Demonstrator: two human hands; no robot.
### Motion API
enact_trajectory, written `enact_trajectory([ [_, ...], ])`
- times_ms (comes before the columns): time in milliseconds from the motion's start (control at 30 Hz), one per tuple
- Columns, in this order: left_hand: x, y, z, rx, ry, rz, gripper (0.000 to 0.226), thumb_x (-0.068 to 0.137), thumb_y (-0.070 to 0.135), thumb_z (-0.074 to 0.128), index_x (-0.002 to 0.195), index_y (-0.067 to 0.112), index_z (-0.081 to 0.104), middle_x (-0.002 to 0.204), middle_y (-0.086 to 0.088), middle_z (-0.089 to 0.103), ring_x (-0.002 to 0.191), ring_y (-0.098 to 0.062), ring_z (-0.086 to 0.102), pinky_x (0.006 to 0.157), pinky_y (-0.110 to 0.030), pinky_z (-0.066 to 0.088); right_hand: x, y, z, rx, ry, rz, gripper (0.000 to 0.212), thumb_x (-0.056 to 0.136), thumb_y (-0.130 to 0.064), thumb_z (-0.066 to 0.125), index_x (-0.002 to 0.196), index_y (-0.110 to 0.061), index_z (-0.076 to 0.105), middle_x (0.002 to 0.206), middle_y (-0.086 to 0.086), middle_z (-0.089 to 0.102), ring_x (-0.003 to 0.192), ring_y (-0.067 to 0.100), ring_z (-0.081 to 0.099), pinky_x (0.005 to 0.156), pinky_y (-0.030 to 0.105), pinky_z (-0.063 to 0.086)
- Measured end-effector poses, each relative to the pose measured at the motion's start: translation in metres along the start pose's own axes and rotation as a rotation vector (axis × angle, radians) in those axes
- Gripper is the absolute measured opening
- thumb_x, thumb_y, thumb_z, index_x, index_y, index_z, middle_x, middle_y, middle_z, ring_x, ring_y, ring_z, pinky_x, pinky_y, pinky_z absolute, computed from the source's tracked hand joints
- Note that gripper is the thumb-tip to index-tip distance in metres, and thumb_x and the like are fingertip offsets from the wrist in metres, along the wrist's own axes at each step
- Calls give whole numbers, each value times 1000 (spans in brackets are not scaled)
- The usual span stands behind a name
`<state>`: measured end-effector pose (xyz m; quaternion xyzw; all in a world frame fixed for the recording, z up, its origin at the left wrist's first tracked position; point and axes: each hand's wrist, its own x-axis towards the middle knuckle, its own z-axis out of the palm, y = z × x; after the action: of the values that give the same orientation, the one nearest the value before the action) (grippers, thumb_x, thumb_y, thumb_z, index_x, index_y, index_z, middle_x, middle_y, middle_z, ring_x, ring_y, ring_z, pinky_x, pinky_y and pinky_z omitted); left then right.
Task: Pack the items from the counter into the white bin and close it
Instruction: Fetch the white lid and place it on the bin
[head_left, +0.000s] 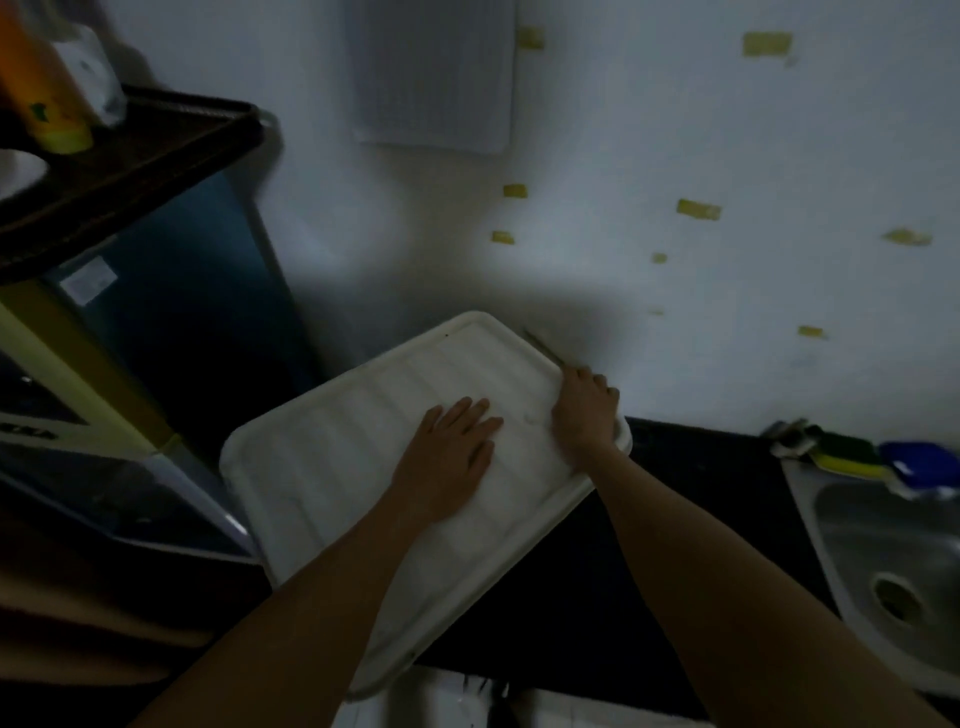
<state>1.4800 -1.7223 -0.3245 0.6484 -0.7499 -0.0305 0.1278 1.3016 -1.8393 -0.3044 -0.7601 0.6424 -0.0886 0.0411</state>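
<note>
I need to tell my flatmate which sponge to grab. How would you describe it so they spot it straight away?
Find the steel sink at the right end of the dark counter. On its back rim, against the wall, lies the sponge. Its yellow body with a dark green top sets it apart from the blue item beside it.

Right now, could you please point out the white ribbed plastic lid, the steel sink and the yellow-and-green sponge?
White ribbed plastic lid (332, 467): head view, bare ribbed top.
Steel sink (883, 525): head view, basin wall.
Yellow-and-green sponge (844, 457): head view, its top face.

White bin lid (332, 467) over dark counter (649, 519).
</note>
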Motion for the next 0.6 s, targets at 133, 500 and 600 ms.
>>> enact_trajectory([
  [133, -4, 14, 2, 25, -37, 109, 46, 104, 35, 23, 149, 33, 32, 161, 9, 19, 149, -12, 12, 122, -36, 7, -39, 27, -8, -32, 33, 102, 39, 95, -10, 38, 133, -10, 46, 134, 13, 50, 120, 31, 47, 101, 42, 35],
  [500, -7, 34, 0, 133, -94, 264, 49, 103, 32, 21, 152, 35, 23, 162, 4, 14, 149, -17, 14, 121, -41, 7, -127, 62, -20, -52, 105, 390, 35, 96, -14, 41, 130, -11, 45, 134, 12, 50, 124, 30, 46, 107, 40, 34],
  [600, -5, 34, -4, 162, -111, 248, 52, 102, 25, 26, 152, 36, 22, 162, 3, 14, 147, -18, 17, 120, -44, 9, -142, 59, -20, -63, 101, 444, 37, 96, -14, 42, 132, -8, 44, 135, 14, 49, 124, 31, 46, 106, 41, 34],
])
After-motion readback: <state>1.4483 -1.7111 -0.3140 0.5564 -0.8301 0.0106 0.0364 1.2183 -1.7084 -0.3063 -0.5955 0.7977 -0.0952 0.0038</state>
